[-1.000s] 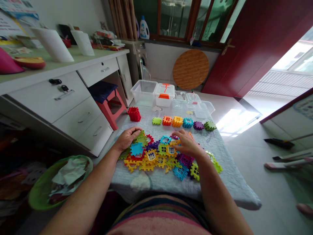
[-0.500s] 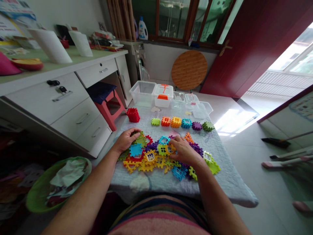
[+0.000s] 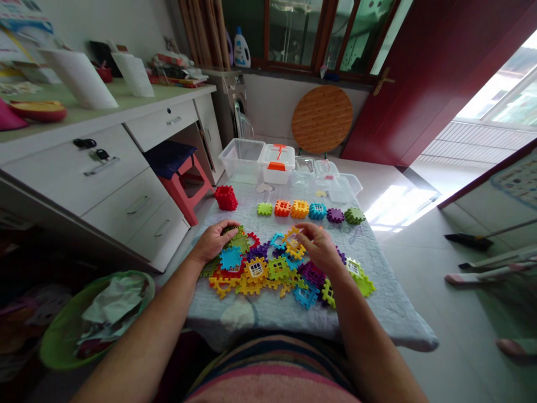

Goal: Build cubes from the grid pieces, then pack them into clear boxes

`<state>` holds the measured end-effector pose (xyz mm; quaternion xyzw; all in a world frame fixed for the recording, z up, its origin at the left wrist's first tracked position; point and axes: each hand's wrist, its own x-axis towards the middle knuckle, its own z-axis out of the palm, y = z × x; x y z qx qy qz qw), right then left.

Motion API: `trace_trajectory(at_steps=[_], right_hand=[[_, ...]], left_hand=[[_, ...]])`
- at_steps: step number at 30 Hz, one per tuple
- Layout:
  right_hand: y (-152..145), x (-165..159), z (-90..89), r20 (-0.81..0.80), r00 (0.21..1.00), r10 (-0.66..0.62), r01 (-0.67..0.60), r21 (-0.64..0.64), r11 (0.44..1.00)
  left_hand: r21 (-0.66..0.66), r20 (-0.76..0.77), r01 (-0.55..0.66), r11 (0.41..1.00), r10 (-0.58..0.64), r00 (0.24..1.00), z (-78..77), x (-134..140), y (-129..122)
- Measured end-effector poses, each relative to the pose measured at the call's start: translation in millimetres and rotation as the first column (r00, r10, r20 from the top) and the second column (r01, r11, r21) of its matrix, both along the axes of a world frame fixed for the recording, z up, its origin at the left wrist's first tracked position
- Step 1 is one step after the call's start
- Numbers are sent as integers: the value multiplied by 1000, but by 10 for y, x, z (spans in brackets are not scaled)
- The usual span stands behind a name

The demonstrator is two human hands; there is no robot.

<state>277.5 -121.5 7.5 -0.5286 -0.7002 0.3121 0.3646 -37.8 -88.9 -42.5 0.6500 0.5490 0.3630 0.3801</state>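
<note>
A heap of interlocking plastic building tiles in several colours lies on the cloth-covered table. At its left end, my left hand (image 3: 216,242) is closed on olive-green tiles (image 3: 232,232), with the thumb on top and the fingers behind. My right hand (image 3: 319,245) pinches a yellow tile (image 3: 293,244) with an open middle, tilted up over the heap. Below it lie a lime-green window tile (image 3: 277,268), a purple tile (image 3: 313,272) and blue tiles. A flat blue tile (image 3: 230,257) is near my left hand.
Beyond the heap stand a red tile stack (image 3: 226,198) and a row of sorted stacks, among them an orange stack (image 3: 300,209) and a blue one (image 3: 318,211). Clear plastic boxes (image 3: 242,162) line the table's far edge. A green laundry basket (image 3: 54,341) is at lower left.
My right hand has lifted the yellow tile off the heap and turned it up, uncovering purple and blue tiles. My left hand stays at the olive-green tiles.
</note>
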Motion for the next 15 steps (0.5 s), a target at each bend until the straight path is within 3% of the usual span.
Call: trace_trajectory(at_steps=[3, 7, 11, 15], right_hand=[[48, 99, -72, -58, 993, -100, 97, -48, 994], [68, 132, -151, 86, 993, -83, 90, -73, 993], [51, 88, -210, 337, 939, -67, 50, 59, 997], [14, 88, -213, 453, 889, -69, 16, 120, 993]], left_hand=[[5, 4, 8, 1000, -8, 1000, -15, -4, 6], [-18, -1, 10, 1000, -10, 1000, -30, -5, 11], [-2, -13, 4, 1000, -4, 1000, -21, -6, 13], [8, -33, -1, 1000, 2, 999, 2, 2, 9]])
